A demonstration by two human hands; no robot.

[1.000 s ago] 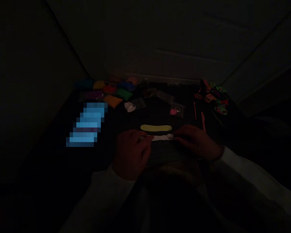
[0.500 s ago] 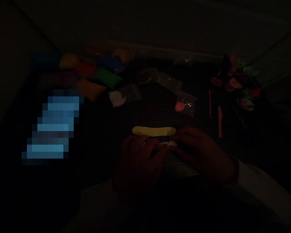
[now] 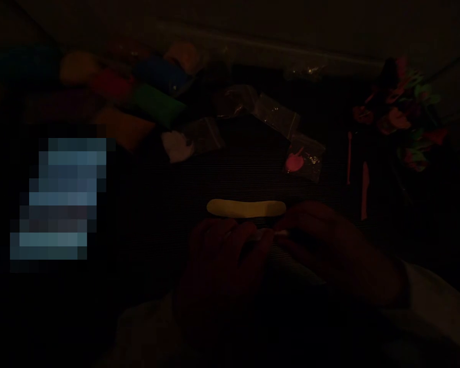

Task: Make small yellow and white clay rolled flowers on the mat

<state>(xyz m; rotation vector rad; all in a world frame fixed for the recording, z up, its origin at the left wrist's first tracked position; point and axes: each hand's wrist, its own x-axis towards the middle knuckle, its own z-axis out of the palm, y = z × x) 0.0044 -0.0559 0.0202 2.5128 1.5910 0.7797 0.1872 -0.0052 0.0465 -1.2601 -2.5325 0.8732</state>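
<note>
The scene is very dark. A flattened yellow strip of what looks like modelling clay (image 3: 245,208) lies sideways on the dark tabletop. Just in front of it, a thin white piece of clay (image 3: 257,235) runs between my hands. My left hand (image 3: 224,266) is closed on the white piece, its fingers bent over it and thumb pressing from below. The far end sits pinched between the thumb and fingers of my right hand (image 3: 337,245), where only a small pale tip shows. Most of the white piece is hidden by my fingers.
Coloured clay packs, including a green one (image 3: 159,105), lie at back left. Clear bags hold white clay (image 3: 178,146) and pink clay (image 3: 294,161). Two pink tools, one a knife (image 3: 364,191), lie right of them, near clay flowers (image 3: 400,117). A pixelated bright screen (image 3: 63,197) is at left.
The picture is darker and the view has shifted closer. My right fingertips now cover more of the white piece's end. The yellow strip seems to lie in the same place.
</note>
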